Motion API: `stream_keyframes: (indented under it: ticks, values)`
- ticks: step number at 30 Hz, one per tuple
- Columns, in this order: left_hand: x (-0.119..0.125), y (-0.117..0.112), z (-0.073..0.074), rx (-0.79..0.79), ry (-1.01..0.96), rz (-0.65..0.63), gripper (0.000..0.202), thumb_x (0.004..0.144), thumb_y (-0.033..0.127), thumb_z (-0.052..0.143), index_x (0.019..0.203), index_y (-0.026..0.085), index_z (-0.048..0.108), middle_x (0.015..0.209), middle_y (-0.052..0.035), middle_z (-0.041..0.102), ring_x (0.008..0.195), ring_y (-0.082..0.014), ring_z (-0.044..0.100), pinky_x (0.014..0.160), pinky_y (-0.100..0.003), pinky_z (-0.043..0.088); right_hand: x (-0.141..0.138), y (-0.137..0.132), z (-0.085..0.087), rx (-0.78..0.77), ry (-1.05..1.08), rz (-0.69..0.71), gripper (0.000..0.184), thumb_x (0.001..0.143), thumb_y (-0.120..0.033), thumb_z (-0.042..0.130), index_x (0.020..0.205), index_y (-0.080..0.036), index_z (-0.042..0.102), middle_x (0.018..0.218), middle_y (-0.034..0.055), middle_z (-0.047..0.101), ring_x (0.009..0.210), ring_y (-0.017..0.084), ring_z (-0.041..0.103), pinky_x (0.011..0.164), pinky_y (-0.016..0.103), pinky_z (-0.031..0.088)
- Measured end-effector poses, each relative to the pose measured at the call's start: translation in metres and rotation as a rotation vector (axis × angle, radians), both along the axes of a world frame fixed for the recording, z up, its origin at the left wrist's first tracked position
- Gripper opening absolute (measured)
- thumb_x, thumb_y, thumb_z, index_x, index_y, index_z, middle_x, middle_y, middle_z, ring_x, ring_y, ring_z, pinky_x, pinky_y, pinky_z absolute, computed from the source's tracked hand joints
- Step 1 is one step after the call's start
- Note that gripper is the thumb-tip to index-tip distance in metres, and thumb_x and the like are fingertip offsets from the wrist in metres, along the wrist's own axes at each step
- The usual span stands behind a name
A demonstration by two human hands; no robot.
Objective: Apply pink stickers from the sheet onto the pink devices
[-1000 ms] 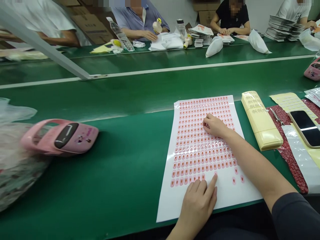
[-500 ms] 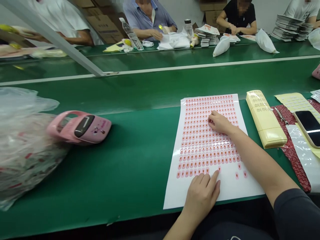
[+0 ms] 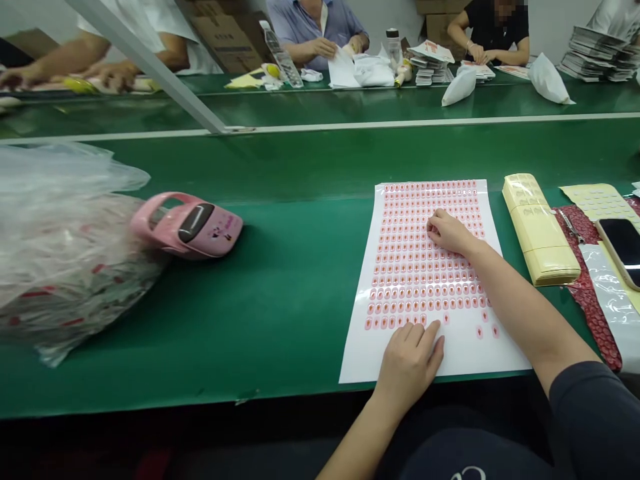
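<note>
Both your hands rest apart on the sheet [image 3: 400,270] of pink pieces, which lies on the green table [image 3: 295,300]. Your left hand [image 3: 411,359] lies spread at its near end, forefinger beside a lone pink piece [image 3: 447,319]. Your right hand [image 3: 450,233] bends over its upper middle, fingertips gathered; whether they grip anything, I cannot tell. You seem to be handling single pieces; the next move calls for light fingertips and a steady sheet.
</note>
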State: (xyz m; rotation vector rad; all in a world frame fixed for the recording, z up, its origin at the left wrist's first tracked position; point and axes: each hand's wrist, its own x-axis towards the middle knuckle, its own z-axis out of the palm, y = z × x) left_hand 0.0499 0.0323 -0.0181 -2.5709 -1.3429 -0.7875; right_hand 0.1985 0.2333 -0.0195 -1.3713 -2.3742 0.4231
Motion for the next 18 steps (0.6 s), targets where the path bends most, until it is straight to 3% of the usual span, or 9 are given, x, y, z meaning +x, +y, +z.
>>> stream_keyframes:
  ticks: [18]
  values:
    - [-0.0019,-0.0004,0.0015,-0.040,-0.019,-0.019,0.019,0.085,0.020,0.043,0.092,0.013,0.059,0.062,-0.0029,0.056,0.058,-0.0164,0.050,0.053,-0.028,0.042,0.0001,0.0011,-0.0025,0.007,0.018,0.020,0.010,0.078,-0.011,0.048,0.082,-0.014,0.057,0.091,0.0056,0.048,0.076,0.014,0.049,0.069,0.026,0.043]
